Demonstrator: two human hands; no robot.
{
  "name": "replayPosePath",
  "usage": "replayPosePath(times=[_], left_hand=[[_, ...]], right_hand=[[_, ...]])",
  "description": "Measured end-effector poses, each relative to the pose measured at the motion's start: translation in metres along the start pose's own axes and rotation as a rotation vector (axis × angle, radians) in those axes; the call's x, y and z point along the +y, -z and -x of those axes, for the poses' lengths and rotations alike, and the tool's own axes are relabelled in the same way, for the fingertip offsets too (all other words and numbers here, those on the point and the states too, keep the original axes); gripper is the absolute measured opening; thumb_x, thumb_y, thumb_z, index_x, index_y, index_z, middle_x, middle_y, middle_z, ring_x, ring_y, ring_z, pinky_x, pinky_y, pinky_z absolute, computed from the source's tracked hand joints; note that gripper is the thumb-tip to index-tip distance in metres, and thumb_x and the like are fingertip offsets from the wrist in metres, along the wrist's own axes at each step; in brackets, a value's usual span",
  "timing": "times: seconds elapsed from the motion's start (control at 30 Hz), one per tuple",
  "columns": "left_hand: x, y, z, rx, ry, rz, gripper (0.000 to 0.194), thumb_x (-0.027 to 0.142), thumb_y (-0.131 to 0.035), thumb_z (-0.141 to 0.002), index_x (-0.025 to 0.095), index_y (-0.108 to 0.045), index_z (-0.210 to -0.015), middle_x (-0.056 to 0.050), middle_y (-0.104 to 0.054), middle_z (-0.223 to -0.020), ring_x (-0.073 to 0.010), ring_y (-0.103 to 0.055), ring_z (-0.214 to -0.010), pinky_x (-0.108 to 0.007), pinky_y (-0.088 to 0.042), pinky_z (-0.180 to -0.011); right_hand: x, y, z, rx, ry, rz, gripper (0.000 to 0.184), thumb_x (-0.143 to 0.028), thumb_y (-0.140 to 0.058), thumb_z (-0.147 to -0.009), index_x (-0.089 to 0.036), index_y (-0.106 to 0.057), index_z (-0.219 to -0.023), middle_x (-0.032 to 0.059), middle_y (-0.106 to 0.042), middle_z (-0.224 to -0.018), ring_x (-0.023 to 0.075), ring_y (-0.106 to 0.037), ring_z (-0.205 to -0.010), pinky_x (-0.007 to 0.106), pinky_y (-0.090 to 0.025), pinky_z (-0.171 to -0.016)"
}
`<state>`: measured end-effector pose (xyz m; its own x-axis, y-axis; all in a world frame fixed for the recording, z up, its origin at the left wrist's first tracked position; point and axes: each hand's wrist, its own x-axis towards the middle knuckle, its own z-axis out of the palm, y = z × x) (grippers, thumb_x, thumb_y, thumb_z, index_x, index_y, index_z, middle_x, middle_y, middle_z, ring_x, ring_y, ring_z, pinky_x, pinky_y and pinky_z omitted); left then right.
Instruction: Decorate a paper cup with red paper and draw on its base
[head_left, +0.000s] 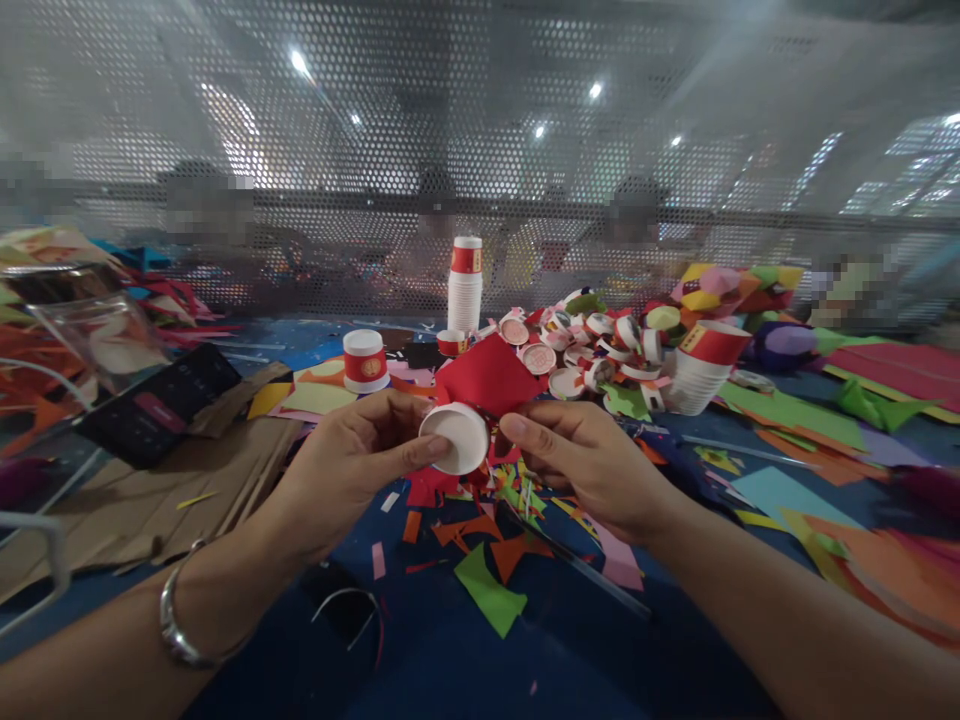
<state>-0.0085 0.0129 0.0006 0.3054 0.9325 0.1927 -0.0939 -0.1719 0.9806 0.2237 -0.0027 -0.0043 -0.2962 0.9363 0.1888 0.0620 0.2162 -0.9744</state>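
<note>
My left hand (375,440) is closed on a white paper cup bottom (454,440), its thumb lying across the round face. Right behind this disc stands a sheet of red paper (487,372), tilted with one corner up. My right hand (574,447) pinches at the red paper's lower right, fingers curled behind it and partly hidden. Below both hands, paper scraps (491,590) in green, orange and pink lie on the blue table (600,660).
A tall stack of paper cups (465,290) stands behind my hands, with a red-and-white cup (365,360) to its left. Cut cup pieces (577,350) are heaped at the right beside leaning cups (705,370). A phone (161,405) and cardboard (172,490) are at the left.
</note>
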Motion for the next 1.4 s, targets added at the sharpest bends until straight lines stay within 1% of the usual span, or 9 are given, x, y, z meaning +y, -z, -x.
replayPosePath(times=[0.17, 0.3, 0.47, 0.6, 0.73, 0.87, 1.1, 1.27, 1.4], left_hand=[[0.0001, -0.0009, 0.0003, 0.011, -0.005, -0.036, 0.023, 0.026, -0.09, -0.074, 0.019, -0.073, -0.089, 0.001, -0.076, -0.087, -0.011, -0.07, -0.081, -0.021, -0.056, -0.076], [0.0007, -0.0013, 0.0008, 0.039, -0.027, -0.098, 0.023, 0.027, -0.089, -0.074, 0.02, -0.073, -0.089, 0.001, -0.076, -0.087, -0.0123, -0.07, -0.08, -0.023, -0.057, -0.076], [0.0025, -0.0015, 0.0002, 0.039, -0.083, -0.17, 0.022, 0.028, -0.088, -0.075, 0.019, -0.074, -0.09, -0.002, -0.078, -0.087, -0.0145, -0.071, -0.078, -0.026, -0.058, -0.076], [0.0033, -0.0024, 0.0005, 0.042, -0.103, -0.138, 0.021, 0.024, -0.089, -0.073, 0.019, -0.074, -0.088, 0.0, -0.078, -0.083, -0.0121, -0.071, -0.075, -0.022, -0.057, -0.073], [0.0042, -0.0033, 0.0006, 0.039, -0.116, -0.15, 0.017, 0.022, -0.086, -0.077, 0.021, -0.076, -0.091, 0.001, -0.079, -0.086, -0.0105, -0.072, -0.079, -0.019, -0.057, -0.075], [0.0066, -0.0054, 0.0009, 0.049, -0.126, -0.165, 0.017, 0.023, -0.085, -0.078, 0.021, -0.078, -0.093, 0.0, -0.081, -0.089, -0.0119, -0.074, -0.082, -0.02, -0.058, -0.077], [0.0089, -0.0044, 0.0028, 0.061, -0.2, -0.257, 0.018, 0.022, -0.085, -0.078, 0.023, -0.08, -0.095, 0.001, -0.082, -0.09, -0.0126, -0.074, -0.082, -0.021, -0.059, -0.078], [0.0046, 0.0011, 0.0016, 0.091, -0.25, -0.362, 0.021, 0.028, -0.083, -0.081, 0.026, -0.081, -0.102, 0.0, -0.081, -0.098, -0.0142, -0.074, -0.089, -0.023, -0.059, -0.083], [0.0047, 0.0031, 0.0011, 0.098, -0.277, -0.411, 0.02, 0.028, -0.081, -0.082, 0.028, -0.082, -0.102, 0.0, -0.081, -0.098, -0.0153, -0.074, -0.089, -0.027, -0.059, -0.084]], right_hand=[[-0.0002, -0.0004, 0.0007, -0.016, -0.021, -0.036, 0.045, -0.059, -0.067, -0.092, -0.018, -0.06, -0.074, -0.0088, -0.024, -0.06, 0.0069, -0.018, -0.051, 0.028, -0.012, -0.047], [0.0, 0.0004, 0.0007, -0.017, -0.026, -0.041, 0.043, -0.058, -0.067, -0.092, -0.018, -0.062, -0.078, -0.0088, -0.025, -0.061, 0.0071, -0.018, -0.051, 0.028, -0.012, -0.047], [-0.0005, 0.0005, 0.0008, -0.016, -0.024, -0.034, 0.047, -0.059, -0.069, -0.09, -0.019, -0.054, -0.069, -0.0085, -0.024, -0.06, 0.0075, -0.018, -0.052, 0.028, -0.011, -0.047], [-0.0026, 0.0, 0.0002, -0.029, -0.012, -0.049, 0.048, -0.057, -0.069, -0.09, -0.02, -0.052, -0.066, -0.0087, -0.025, -0.059, 0.007, -0.018, -0.051, 0.028, -0.011, -0.046], [-0.0017, 0.0001, -0.0007, -0.024, 0.011, -0.044, 0.047, -0.056, -0.069, -0.091, -0.019, -0.053, -0.066, -0.0086, -0.025, -0.059, 0.0066, -0.018, -0.05, 0.027, -0.012, -0.045], [-0.0002, 0.0011, -0.0003, -0.022, 0.018, -0.008, 0.045, -0.057, -0.068, -0.092, -0.019, -0.057, -0.069, -0.0078, -0.027, -0.061, 0.0071, -0.021, -0.051, 0.027, -0.014, -0.045], [-0.0008, 0.0029, -0.0011, -0.033, 0.04, 0.02, 0.045, -0.054, -0.067, -0.093, -0.019, -0.056, -0.068, -0.0079, -0.028, -0.06, 0.0066, -0.023, -0.05, 0.026, -0.017, -0.046], [0.0013, 0.0044, -0.0027, -0.044, 0.058, 0.035, 0.044, -0.053, -0.068, -0.094, -0.018, -0.058, -0.068, -0.0073, -0.03, -0.061, 0.0061, -0.026, -0.051, 0.025, -0.018, -0.046], [0.0005, 0.0045, -0.002, -0.051, 0.065, 0.03, 0.042, -0.052, -0.068, -0.093, -0.018, -0.06, -0.07, -0.0075, -0.03, -0.06, 0.0059, -0.026, -0.05, 0.025, -0.019, -0.045]])
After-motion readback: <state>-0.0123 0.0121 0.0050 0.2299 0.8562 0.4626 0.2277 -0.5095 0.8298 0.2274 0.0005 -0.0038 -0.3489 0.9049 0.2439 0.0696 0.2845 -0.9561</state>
